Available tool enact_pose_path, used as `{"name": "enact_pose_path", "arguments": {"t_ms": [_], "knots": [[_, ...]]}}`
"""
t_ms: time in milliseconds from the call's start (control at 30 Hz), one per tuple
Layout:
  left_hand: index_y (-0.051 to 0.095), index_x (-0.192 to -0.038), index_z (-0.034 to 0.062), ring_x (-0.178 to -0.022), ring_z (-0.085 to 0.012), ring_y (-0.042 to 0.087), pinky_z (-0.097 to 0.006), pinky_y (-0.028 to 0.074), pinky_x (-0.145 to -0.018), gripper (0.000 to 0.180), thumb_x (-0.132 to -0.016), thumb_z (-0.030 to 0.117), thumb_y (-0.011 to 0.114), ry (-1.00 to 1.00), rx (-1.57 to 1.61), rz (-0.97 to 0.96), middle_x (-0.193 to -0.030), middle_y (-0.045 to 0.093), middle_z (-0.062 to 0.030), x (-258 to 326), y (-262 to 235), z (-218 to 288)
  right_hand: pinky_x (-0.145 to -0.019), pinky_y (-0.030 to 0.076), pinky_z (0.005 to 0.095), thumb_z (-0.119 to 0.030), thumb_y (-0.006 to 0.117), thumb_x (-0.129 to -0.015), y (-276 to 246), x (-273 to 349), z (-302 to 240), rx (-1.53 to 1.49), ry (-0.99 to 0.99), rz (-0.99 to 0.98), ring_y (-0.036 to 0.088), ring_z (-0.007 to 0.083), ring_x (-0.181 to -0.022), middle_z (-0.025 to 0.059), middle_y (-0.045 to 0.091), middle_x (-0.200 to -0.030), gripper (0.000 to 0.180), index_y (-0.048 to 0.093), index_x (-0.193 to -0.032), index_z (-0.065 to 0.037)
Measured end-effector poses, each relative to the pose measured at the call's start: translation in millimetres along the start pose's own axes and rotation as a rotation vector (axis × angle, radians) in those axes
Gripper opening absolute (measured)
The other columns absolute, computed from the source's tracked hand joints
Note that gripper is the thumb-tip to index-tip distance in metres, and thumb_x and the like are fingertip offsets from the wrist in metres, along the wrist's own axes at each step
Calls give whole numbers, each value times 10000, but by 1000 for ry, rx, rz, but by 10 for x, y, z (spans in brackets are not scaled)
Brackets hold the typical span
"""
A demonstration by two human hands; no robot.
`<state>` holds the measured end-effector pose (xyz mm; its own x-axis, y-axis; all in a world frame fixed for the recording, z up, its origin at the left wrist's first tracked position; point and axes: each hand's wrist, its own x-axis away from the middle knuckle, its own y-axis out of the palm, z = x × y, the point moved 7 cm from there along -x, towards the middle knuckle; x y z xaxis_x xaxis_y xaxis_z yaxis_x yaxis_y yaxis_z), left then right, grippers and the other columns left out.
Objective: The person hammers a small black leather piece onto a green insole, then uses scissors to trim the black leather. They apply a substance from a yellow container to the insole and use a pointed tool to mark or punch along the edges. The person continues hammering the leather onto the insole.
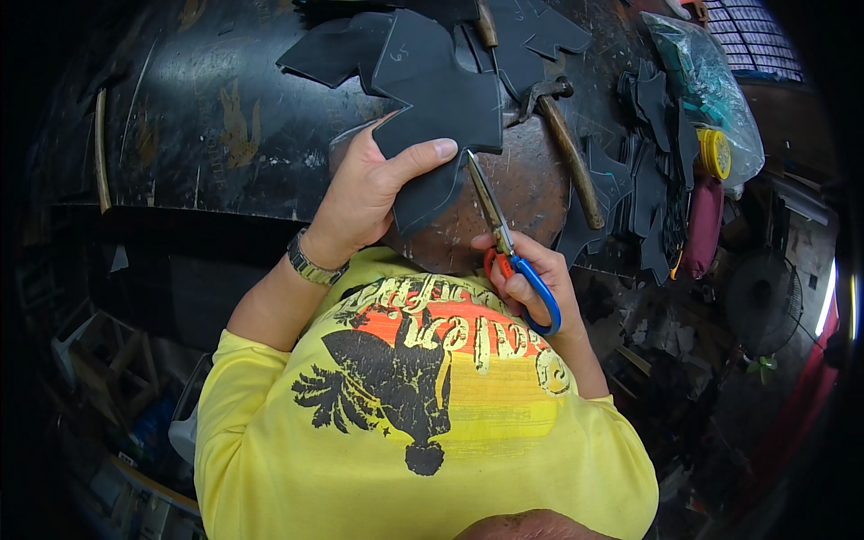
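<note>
My left hand [378,184], a watch on its wrist, grips a black sheet piece [441,103] with angular cut edges; the thumb lies on top and the other fingers are hidden beneath. The sheet's lower flap [427,200] hangs down below the thumb. In my right hand [535,279] is a pair of scissors [490,205] with one red and one blue handle loop. Their blades look nearly closed, and the tips meet the sheet's lower edge just right of my left thumb.
Beyond the sheet lie a hammer [571,157], a wooden-handled tool [487,25] and more black cut pieces [531,36]. Stacked black pieces [646,180], a yellow roll [714,153] and a clear plastic bag [711,99] sit at the right. A dark worktable [198,117] extends left.
</note>
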<state>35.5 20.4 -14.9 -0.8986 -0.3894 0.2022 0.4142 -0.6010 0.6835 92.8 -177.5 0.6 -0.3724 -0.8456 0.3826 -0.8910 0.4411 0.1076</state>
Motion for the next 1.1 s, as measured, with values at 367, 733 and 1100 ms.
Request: {"name": "enact_pose_path", "arguments": {"t_ms": [367,733,1100], "knots": [[623,-1230,-6,-996,-137,690,-288,577,-897,354,-893,-18,727,-1,-49,-106,-1125,718,-74,29,4,48,-619,341,203,-542,735,-863,39,-16,-79,-93,36,-75,464,41,-657,-32,520,-766,714,622,-1309,4],[633,-1217,-12,-981,-129,695,-271,580,-887,321,-912,10,730,-13,-45,-105,-1112,720,-70,33,-1,24,-658,389,208,-459,756,-905,25,-6,-22,-62,18,-79,496,53,-671,-28,532,-765,624,636,-1332,-21],[624,-1233,7,-1000,-143,697,-278,581,-896,317,-930,9,714,0,84,-168,-1134,715,-70,15,8,-30,-523,334,188,-671,692,-857,53,-10,29,-161,69,-109,473,29,-559,-46,518,-725,799,634,-1300,-9]]}}
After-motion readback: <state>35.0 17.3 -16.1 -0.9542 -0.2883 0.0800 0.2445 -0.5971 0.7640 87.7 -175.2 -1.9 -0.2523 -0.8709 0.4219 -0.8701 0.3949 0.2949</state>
